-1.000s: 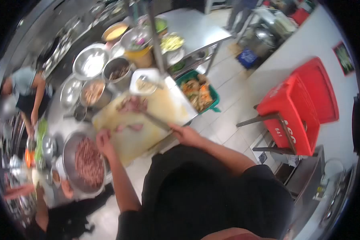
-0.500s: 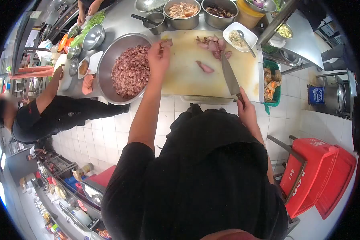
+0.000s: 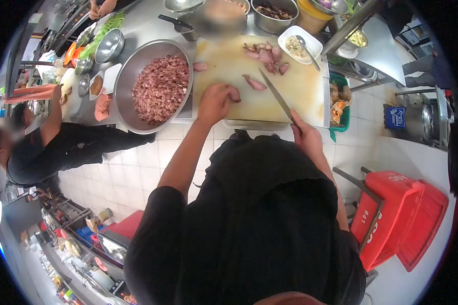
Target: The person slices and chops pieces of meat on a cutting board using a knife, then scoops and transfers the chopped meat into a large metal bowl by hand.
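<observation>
My left hand is low over the left part of the pale cutting board, its fingers closed round a piece of meat. In my right hand is the handle of a kitchen knife; its blade points up and left across the board. Between blade and left hand lies one slice of meat. Several more meat pieces are heaped at the board's far side. Another small piece rests at the left edge, beside a large steel bowl of diced meat.
A white dish with a spoon stands at the board's far right corner. Steel pots line the back. A green basket hangs right of the table. Two co-workers stand at left; another person's hands show at the far left.
My left hand has come down from beside the bowl to the near part of the board. A small piece now lies near the bowl. The knife has shifted away from the heap.
</observation>
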{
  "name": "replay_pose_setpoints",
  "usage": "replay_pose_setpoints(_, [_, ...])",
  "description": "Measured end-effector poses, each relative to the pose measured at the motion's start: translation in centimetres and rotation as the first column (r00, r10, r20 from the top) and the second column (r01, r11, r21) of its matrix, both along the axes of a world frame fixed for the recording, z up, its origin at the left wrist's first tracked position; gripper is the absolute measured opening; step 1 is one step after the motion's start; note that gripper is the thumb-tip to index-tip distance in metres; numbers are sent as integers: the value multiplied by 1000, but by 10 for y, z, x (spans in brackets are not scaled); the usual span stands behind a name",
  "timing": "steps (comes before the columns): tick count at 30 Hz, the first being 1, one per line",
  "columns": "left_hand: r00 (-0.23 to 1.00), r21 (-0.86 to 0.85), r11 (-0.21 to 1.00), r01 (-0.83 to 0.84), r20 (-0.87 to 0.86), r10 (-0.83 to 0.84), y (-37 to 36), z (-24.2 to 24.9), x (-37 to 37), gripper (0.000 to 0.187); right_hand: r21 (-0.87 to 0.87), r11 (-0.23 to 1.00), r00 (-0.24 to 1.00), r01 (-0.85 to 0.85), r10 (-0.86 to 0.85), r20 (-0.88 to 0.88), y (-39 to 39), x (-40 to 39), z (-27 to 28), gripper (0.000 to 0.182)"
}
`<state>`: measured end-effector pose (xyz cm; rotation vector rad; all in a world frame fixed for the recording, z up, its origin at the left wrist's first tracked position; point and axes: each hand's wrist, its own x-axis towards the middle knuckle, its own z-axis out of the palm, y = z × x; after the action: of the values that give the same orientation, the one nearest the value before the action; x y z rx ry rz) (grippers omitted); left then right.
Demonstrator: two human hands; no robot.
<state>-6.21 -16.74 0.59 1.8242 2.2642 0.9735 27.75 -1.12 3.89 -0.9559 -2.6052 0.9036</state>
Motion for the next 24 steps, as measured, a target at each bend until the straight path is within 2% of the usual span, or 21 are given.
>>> replay_pose_setpoints(2, [999, 80, 996, -42, -20, 44, 4, -2, 2, 22, 42, 999, 995, -34, 30, 92, -1, -7, 11, 61])
replay_pose_setpoints(6, [999, 211, 977, -37, -17, 41, 26, -4, 7, 24, 44, 995, 992, -86, 81, 93, -7, -11, 16, 59])
replay_pose_setpoints(8, [1000, 140, 990, 24, -9, -23, 36, -11, 2, 22, 17, 997, 997, -73, 72, 35, -12, -11, 18, 58])
replay_pose_setpoints(11, [988, 152, 980, 131, 58, -141, 52, -34, 1, 27, 3, 1000, 987, 10, -11, 158, -23, -12, 6, 58])
replay_pose_setpoints(12, [989, 127, 981, 145, -49, -140, 53, -40, -3, 29, 4, 1000, 985, 30, -30, 172, -26, -15, 11, 58])
replay_pose_setpoints(13, [984, 179, 968, 177, -65, -168, 58, -49, -6, 31, 4, 998, 981, 59, -59, 182, -31, -17, 15, 58])
replay_pose_setpoints(15, [982, 184, 965, 186, -73, -175, 64, -34, -2, 26, 14, 997, 983, 79, -80, 164, -35, -21, 11, 60])
replay_pose_setpoints(16, [983, 131, 975, 179, -59, -173, 63, -23, 1, 24, 7, 995, 981, 98, -98, 167, -40, -23, 21, 58])
replay_pose_setpoints(20, [972, 135, 963, 235, -28, -234, 66, -32, -5, 17, -16, 989, 981, 150, -147, 127, -56, -30, 21, 57])
replay_pose_setpoints(24, [973, 197, 953, 230, -25, -230, 69, -24, 2, 18, -45, 976, 962, 211, -200, 184, -70, -35, 40, 57])
